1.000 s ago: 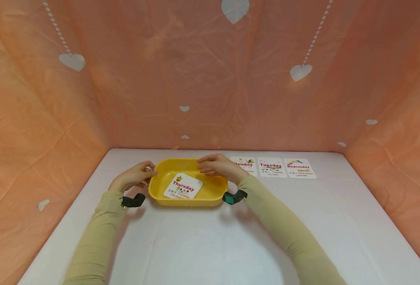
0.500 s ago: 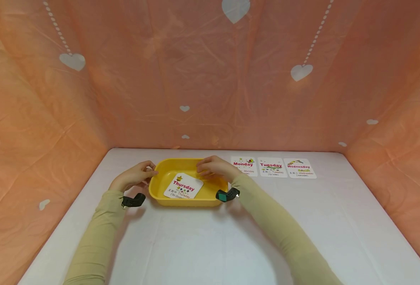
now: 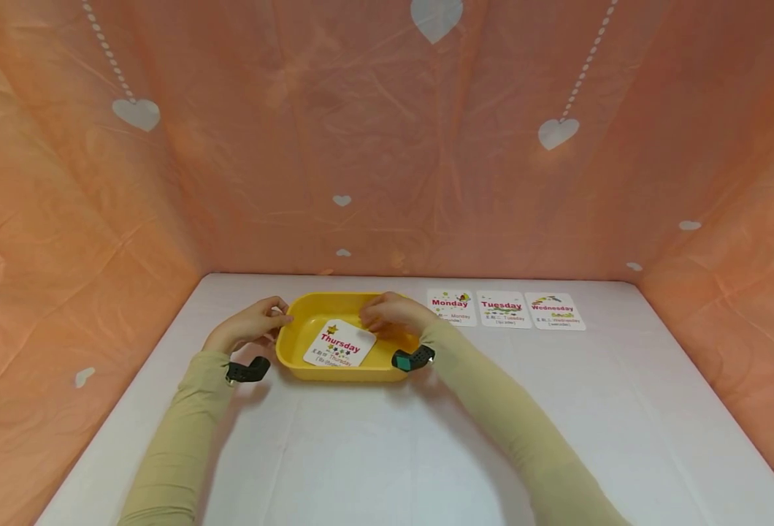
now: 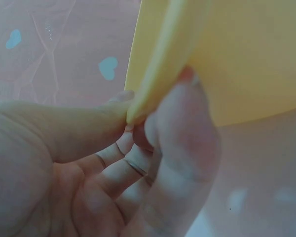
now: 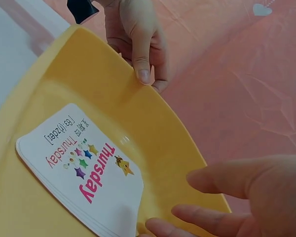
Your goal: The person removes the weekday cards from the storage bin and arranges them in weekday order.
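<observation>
"Thursday" is what I'm reading here, big pink letters on the card (image 5: 89, 160) topping a small stack in the yellow tray (image 3: 350, 374)! Below it come Chinese characters, a smaller "Thursday" and a bracketed phonetic line. More card edges show underneath, but how many I can't tell.

One tray, two hands on the job. The left hand (image 3: 247, 325) pinches the rim at the tray's left end, thumb on one side, fingers on the other. Over the right end, the right hand (image 3: 400, 314) holds nothing, its fingers loose and parted beside the stack; whether a fingertip touches the cards, I can't tell.

And on the white table (image 3: 361, 453), three cards in one row, right of the tray: the Monday card (image 3: 451, 307), the Tuesday card (image 3: 504, 310), the Wednesday card (image 3: 554, 311)! Each repeats its day in smaller print beside Chinese characters. Two black wrist straps (image 3: 247, 370), one per wrist.
</observation>
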### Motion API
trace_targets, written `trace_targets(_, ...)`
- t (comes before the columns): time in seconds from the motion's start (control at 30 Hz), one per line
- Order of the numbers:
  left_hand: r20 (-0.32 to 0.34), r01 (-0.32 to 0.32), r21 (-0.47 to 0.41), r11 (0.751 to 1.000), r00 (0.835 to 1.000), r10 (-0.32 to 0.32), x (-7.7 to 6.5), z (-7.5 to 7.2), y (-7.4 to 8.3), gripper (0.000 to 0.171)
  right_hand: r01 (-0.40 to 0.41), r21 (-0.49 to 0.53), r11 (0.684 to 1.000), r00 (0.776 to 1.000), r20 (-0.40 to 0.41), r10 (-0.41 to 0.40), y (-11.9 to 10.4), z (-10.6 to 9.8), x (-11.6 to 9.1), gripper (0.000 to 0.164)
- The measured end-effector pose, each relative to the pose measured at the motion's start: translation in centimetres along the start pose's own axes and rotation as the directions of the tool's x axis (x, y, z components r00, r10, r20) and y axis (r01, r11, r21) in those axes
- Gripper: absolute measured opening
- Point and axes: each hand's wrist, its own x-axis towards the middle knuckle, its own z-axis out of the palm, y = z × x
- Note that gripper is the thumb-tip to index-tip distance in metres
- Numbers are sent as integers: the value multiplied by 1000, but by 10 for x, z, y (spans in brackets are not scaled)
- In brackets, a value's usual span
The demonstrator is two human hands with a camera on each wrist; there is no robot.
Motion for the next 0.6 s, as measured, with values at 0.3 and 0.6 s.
trace_targets(0.3,-2,-6,11,1000,1000,6,-2,1,1,22,-12,-47,999,998,57,14,-3,3,4,27)
trace_targets(0.6,2,-1,1,1000,1000,1,-3,2,3,22,-71,-19,997,996,61,72,-5,7,5,19)
